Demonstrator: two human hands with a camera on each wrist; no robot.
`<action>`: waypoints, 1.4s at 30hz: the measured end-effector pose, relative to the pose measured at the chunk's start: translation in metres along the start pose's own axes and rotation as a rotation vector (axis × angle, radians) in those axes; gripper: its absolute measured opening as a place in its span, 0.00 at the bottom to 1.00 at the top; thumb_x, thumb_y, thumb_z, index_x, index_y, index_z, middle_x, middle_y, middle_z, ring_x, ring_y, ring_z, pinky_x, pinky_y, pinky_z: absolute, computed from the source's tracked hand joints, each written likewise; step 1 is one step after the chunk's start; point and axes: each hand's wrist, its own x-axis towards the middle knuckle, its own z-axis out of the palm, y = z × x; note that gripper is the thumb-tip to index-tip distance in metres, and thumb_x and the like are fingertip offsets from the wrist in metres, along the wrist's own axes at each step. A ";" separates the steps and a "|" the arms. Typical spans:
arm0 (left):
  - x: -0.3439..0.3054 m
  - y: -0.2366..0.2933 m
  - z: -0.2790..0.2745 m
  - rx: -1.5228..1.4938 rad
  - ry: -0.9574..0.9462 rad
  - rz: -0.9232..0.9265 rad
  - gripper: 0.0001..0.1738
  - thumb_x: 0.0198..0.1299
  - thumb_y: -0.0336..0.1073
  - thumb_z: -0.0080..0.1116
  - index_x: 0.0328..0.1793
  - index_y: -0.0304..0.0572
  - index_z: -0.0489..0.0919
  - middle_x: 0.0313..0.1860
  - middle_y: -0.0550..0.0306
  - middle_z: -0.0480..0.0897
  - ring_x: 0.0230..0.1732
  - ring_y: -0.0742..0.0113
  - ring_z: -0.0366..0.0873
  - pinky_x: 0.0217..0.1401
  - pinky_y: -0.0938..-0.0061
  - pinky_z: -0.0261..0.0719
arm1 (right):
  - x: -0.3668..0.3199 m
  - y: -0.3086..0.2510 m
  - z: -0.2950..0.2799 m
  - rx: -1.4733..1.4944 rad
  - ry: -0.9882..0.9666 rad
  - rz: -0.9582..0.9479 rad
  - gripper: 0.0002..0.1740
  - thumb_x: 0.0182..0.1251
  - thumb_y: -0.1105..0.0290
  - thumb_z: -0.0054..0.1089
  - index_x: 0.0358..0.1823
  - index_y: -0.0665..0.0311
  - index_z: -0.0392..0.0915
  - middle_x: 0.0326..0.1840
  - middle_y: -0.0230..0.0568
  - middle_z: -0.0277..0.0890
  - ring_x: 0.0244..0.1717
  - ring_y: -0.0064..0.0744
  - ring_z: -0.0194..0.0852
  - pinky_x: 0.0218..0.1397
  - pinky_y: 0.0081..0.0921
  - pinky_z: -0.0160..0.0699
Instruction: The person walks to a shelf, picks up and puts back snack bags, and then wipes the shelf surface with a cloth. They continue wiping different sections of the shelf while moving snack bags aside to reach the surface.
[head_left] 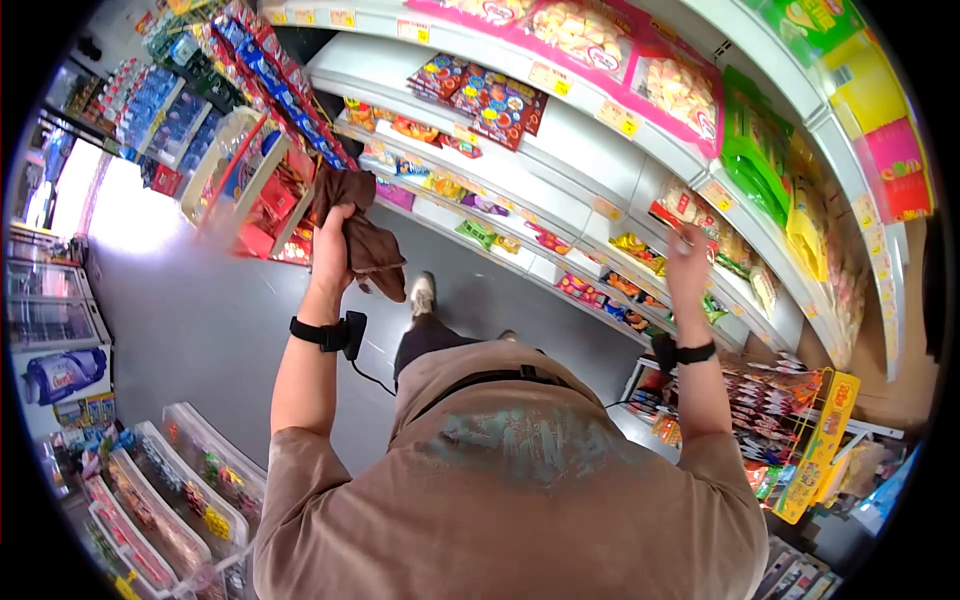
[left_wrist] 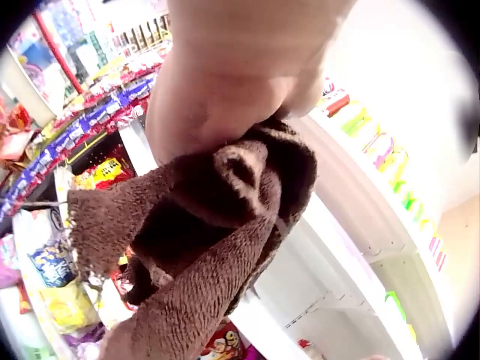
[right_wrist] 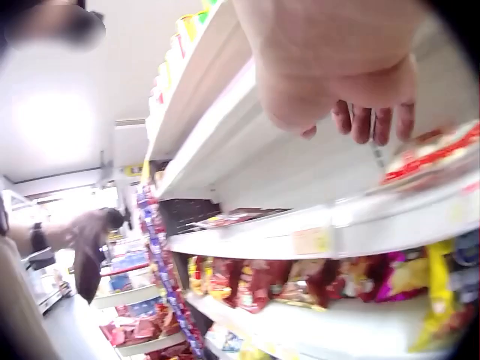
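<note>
In the head view my left hand [head_left: 333, 250] grips a bunched brown cloth [head_left: 375, 240], which hangs down past the fingers. Up close in the left wrist view, the cloth [left_wrist: 217, 262] looks like a fuzzy towel, folded over itself. My right hand [head_left: 688, 265] holds nothing and is raised in front of the snack shelf. Its fingers [right_wrist: 361, 124] are loosely bent in the right wrist view, near a red and white snack pack [right_wrist: 435, 161] on the shelf board [right_wrist: 285, 180]. Dark red snack bags [head_left: 505, 105] lie flat further left on that shelf.
White tiered shelves with price tags curve across the front, and pink-edged snack bags [head_left: 570, 35] fill the upper tier. A rack of red packets [head_left: 275, 195] stands left. Clear bins [head_left: 180, 490] sit at the lower left, and a yellow-framed display [head_left: 820, 450] at the right.
</note>
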 end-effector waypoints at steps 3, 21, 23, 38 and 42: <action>0.047 0.035 0.014 -0.137 -0.116 -0.244 0.21 0.61 0.50 0.53 0.48 0.39 0.77 0.35 0.50 0.82 0.33 0.58 0.81 0.38 0.66 0.82 | 0.021 -0.101 0.065 0.026 -0.239 -0.086 0.29 0.66 0.52 0.62 0.54 0.72 0.76 0.51 0.58 0.76 0.56 0.55 0.74 0.61 0.43 0.72; 0.295 0.058 0.120 0.418 -0.591 -0.169 0.23 0.70 0.48 0.48 0.59 0.36 0.74 0.48 0.49 0.81 0.46 0.60 0.80 0.48 0.66 0.80 | 0.132 -0.263 0.271 -0.060 -0.467 0.404 0.41 0.65 0.34 0.46 0.72 0.51 0.64 0.76 0.48 0.58 0.77 0.52 0.51 0.77 0.47 0.49; 0.298 0.059 0.126 0.466 -0.634 -0.142 0.24 0.72 0.51 0.47 0.60 0.38 0.74 0.52 0.50 0.80 0.51 0.61 0.80 0.51 0.66 0.80 | 0.133 -0.258 0.288 0.044 -0.332 0.394 0.38 0.64 0.36 0.49 0.67 0.53 0.70 0.70 0.48 0.68 0.71 0.51 0.62 0.73 0.43 0.59; 0.329 0.073 0.127 0.634 -0.705 -0.219 0.22 0.70 0.48 0.54 0.60 0.41 0.75 0.51 0.52 0.82 0.48 0.62 0.82 0.47 0.66 0.84 | 0.152 -0.241 0.311 -0.160 -0.208 0.384 0.37 0.64 0.37 0.50 0.66 0.55 0.72 0.70 0.49 0.67 0.71 0.50 0.62 0.73 0.42 0.58; 0.334 0.078 0.121 0.388 -0.745 -0.405 0.20 0.69 0.47 0.56 0.59 0.40 0.76 0.52 0.51 0.82 0.49 0.60 0.82 0.49 0.63 0.84 | 0.151 -0.241 0.311 -0.162 -0.204 0.384 0.37 0.64 0.38 0.50 0.66 0.55 0.72 0.70 0.49 0.67 0.71 0.50 0.62 0.73 0.42 0.59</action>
